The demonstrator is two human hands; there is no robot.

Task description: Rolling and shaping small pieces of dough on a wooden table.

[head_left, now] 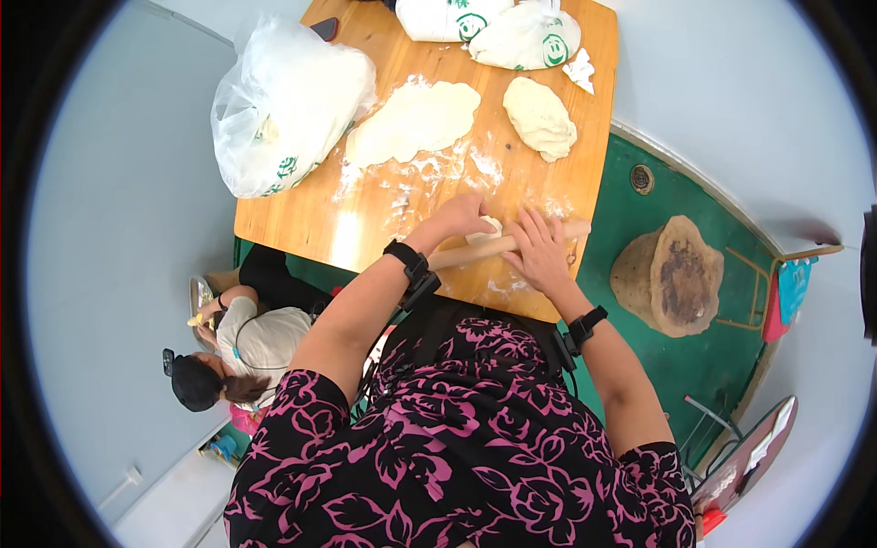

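While both palms are pressing down on it, the long pale wooden rolling pin (507, 244) lies nearly left-to-right across the near edge of the honey-coloured wooden table (365, 219), tilted so its right end sits a bit farther from the person than its left end. Under the pin, between the two hands, there's a small pale lump of dough (485, 226) peeking out on the far side.

Left hand (461, 219) is curled over the pin just left of the dough, fingers bent, not really gripping so much as bearing on it. Right hand (539, 248) is flatter, fingers spread wide open over the pin just right of the dough. So the dough is pretty much dead centre, maybe a hair closer to the left hand, and the pin's long axis runs crosswise to the forearms, so any rolling goes away from or toward the body.

Farther up the table: a flattened sheet of pale dough (413, 121) with loose flour scattered around it, a thicker oval dough lump (540, 117) to its right, and a big clear plastic bag of white flour (288, 105) at the left edge. Off the table's right side is a round wooden stump block (667, 274) on green floor.
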